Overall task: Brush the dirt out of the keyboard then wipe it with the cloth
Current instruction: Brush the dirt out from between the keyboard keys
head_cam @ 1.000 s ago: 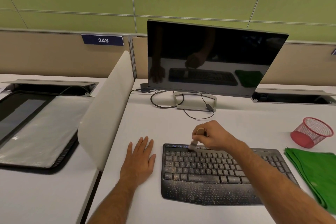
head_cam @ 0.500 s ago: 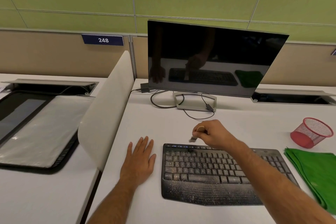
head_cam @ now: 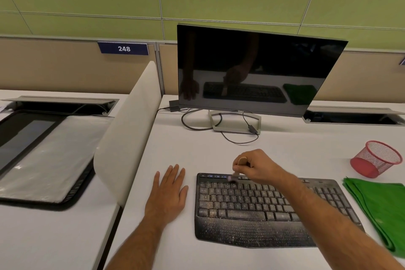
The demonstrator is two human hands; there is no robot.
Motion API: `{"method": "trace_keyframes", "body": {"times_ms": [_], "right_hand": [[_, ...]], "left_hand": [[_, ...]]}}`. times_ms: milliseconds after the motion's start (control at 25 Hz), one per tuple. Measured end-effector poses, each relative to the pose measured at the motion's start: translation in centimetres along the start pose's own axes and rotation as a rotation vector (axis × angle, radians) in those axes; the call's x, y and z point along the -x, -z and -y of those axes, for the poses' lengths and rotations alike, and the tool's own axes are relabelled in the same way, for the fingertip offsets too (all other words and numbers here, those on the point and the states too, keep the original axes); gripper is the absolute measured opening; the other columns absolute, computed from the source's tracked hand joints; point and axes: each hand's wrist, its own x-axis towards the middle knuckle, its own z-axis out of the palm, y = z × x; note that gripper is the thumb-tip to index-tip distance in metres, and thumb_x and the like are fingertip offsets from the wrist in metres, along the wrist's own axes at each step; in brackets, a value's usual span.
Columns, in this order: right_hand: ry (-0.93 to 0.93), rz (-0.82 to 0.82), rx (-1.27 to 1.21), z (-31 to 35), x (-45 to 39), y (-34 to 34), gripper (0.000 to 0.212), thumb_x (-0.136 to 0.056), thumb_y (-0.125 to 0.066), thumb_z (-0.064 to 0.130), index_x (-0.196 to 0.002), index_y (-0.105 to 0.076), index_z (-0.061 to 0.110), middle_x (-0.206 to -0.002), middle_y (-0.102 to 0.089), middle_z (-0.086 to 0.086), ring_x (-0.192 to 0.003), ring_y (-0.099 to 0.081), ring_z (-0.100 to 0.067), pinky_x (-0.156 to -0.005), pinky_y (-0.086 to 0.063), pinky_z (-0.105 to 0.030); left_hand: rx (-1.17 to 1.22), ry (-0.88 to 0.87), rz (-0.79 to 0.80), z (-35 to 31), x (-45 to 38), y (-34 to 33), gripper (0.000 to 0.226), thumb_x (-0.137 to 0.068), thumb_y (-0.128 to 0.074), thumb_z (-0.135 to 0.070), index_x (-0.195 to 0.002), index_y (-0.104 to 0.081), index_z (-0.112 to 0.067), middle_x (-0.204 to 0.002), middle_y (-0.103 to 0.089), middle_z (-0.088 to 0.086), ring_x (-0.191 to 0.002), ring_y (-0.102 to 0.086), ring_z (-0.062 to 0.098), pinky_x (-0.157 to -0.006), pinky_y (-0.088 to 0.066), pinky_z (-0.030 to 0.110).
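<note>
Lowered again since half a second ago, the brush (head_cam: 236, 172) meets the top key row of the dusty keyboard (head_cam: 263, 210), its blurred bristles pinched in the right hand (head_cam: 255, 165). Left hand (head_cam: 167, 193) lies flat, released, just beside the keyboard's left edge; green cloth (head_cam: 381, 208) runs off frame.

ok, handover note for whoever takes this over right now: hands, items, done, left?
Right hand: gripping the small brush, bristles at the keyboard's top row, left of centre.
Left hand: empty, flat on the desk beside the keyboard.
Green cloth: folded, right of the keyboard, untouched.
Done: little; keys and palm rest are dusty.
Left: brush the remaining rows, then wipe.
</note>
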Motion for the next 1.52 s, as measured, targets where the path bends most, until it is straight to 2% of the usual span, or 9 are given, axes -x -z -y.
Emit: {"method": "trace_keyframes", "body": {"times_ms": [200, 360, 600, 720, 880, 1080, 1160, 1320, 1520], "right_hand": [[0.026, -0.11, -0.114, 0.6, 0.1, -0.2, 0.014, -0.092, -0.065, 0.023, -0.091, -0.076, 0.015, -0.088, -0.073, 0.01, -0.072, -0.063, -0.009, -0.064, -0.05, -0.024], [0.038, -0.028, -0.082, 0.6, 0.1, -0.9, 0.01, -0.09, -0.067, 0.023, -0.091, -0.076, 0.018, -0.087, -0.073, 0.011, -0.077, -0.064, -0.004, -0.07, -0.051, -0.022], [-0.041, 0.017, 0.081, -0.1, -0.1, 0.3, 0.016, -0.093, -0.063, 0.024, -0.089, -0.075, 0.014, -0.08, -0.071, 0.011, -0.062, -0.055, 0.003, -0.059, -0.038, -0.012], [-0.084, -0.129, 0.017, 0.1, 0.1, 0.4, 0.023, -0.094, -0.06, 0.024, -0.079, -0.074, 0.013, -0.074, -0.069, 0.015, -0.056, -0.056, -0.007, -0.054, -0.046, -0.022], [-0.226, -0.365, -0.155, -0.2, 0.1, 0.0, 0.031, -0.093, -0.055, 0.02, -0.066, -0.068, 0.011, -0.066, -0.07, 0.005, -0.055, -0.067, -0.017, -0.06, -0.059, -0.042], [-0.282, -0.278, -0.059, -0.1, 0.1, -0.8, 0.039, -0.088, -0.049, 0.014, -0.049, -0.052, 0.005, -0.06, -0.064, -0.006, -0.053, -0.066, -0.022, -0.053, -0.055, -0.046], [-0.303, -0.266, -0.093, -0.2, -0.2, -0.6, 0.036, -0.085, -0.048, 0.013, -0.051, -0.053, 0.004, -0.058, -0.064, -0.011, -0.05, -0.066, -0.025, -0.051, -0.056, -0.046], [-0.306, -0.344, -0.109, 0.3, -0.1, -0.7, 0.035, -0.092, -0.047, 0.018, -0.064, -0.063, 0.004, -0.06, -0.068, -0.001, -0.05, -0.066, -0.016, -0.056, -0.058, -0.043], [-0.265, -0.255, 0.013, 0.1, 0.0, -1.0, 0.035, -0.086, -0.048, 0.015, -0.053, -0.054, 0.002, -0.061, -0.064, -0.007, -0.049, -0.064, -0.02, -0.051, -0.054, -0.043]], "left_hand": [[-0.003, 0.002, 0.006, 0.0, 0.0, 0.1, 0.063, -0.099, -0.021, -0.049, -0.152, -0.038, -0.019, -0.159, -0.033, 0.002, -0.149, -0.026, 0.019, -0.117, 0.011, 0.036], [0.007, -0.002, 0.004, 0.0, 0.0, 0.0, 0.062, -0.099, -0.022, -0.048, -0.151, -0.04, -0.019, -0.159, -0.034, 0.002, -0.148, -0.028, 0.019, -0.118, 0.007, 0.038], [0.016, -0.001, -0.001, 0.0, 0.0, 0.1, 0.065, -0.099, -0.018, -0.05, -0.153, -0.036, -0.02, -0.161, -0.03, 0.001, -0.15, -0.022, 0.018, -0.117, 0.013, 0.035], [0.025, -0.001, 0.001, 0.0, 0.0, 0.1, 0.064, -0.098, -0.018, -0.05, -0.153, -0.036, -0.02, -0.161, -0.03, 0.001, -0.15, -0.022, 0.018, -0.117, 0.014, 0.035], [0.008, -0.004, 0.015, -0.1, 0.0, 0.1, 0.061, -0.099, -0.024, -0.048, -0.15, -0.042, -0.019, -0.157, -0.037, 0.003, -0.147, -0.031, 0.02, -0.118, 0.008, 0.036], [0.003, -0.002, 0.01, 0.0, -0.1, 0.0, 0.061, -0.099, -0.023, -0.048, -0.15, -0.041, -0.019, -0.158, -0.036, 0.002, -0.147, -0.03, 0.02, -0.118, 0.0, 0.041], [0.007, -0.002, 0.012, 0.0, 0.0, 0.0, 0.061, -0.099, -0.023, -0.048, -0.151, -0.041, -0.019, -0.158, -0.035, 0.002, -0.147, -0.03, 0.02, -0.118, 0.001, 0.04], [-0.005, 0.003, 0.018, 0.0, 0.0, 0.0, 0.061, -0.099, -0.023, -0.047, -0.15, -0.042, -0.019, -0.157, -0.037, 0.002, -0.147, -0.031, 0.02, -0.118, -0.002, 0.041], [0.01, 0.004, 0.028, 0.1, -0.1, 0.0, 0.061, -0.099, -0.024, -0.048, -0.15, -0.042, -0.019, -0.157, -0.037, 0.003, -0.147, -0.03, 0.02, -0.118, -0.003, 0.043]]}}
